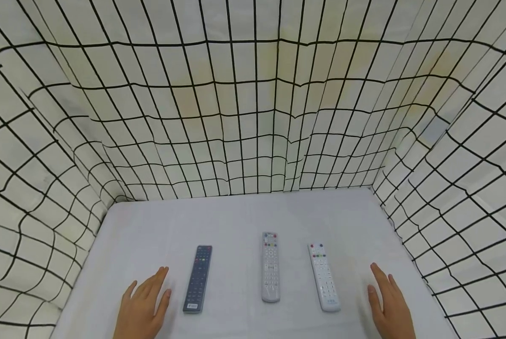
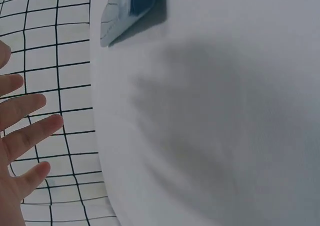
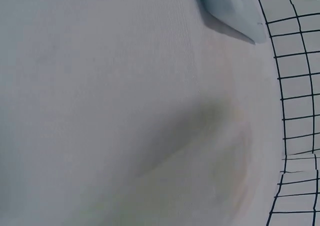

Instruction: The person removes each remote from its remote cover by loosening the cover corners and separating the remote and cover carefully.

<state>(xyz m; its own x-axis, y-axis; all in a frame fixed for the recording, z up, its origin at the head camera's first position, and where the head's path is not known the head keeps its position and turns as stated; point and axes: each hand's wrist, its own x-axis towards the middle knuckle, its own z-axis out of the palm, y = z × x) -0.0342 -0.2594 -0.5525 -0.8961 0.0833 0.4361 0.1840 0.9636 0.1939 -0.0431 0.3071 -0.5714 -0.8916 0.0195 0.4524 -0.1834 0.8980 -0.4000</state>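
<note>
White tabletop (image 1: 236,216) carries three remotes: one black remote (image 1: 198,278), two white, between my flat, spread, empty left hand (image 1: 144,301) and right hand (image 1: 390,303).

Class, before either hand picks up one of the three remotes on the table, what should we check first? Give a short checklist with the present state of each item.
1. Left hand free: ok, fingers straight, holding nothing, flat beside the dark remote.
2. Right hand free: ok, open, holding nothing, to the right of the white remote.
3. Remotes apart from one another: ok, the grey remote lies in the middle with gaps on both sides.
4. Remotes button side up: ok in the head view.
5. Remotes lying flat on the table: ok.
6. Hands touching the table surface: cannot tell.
</note>
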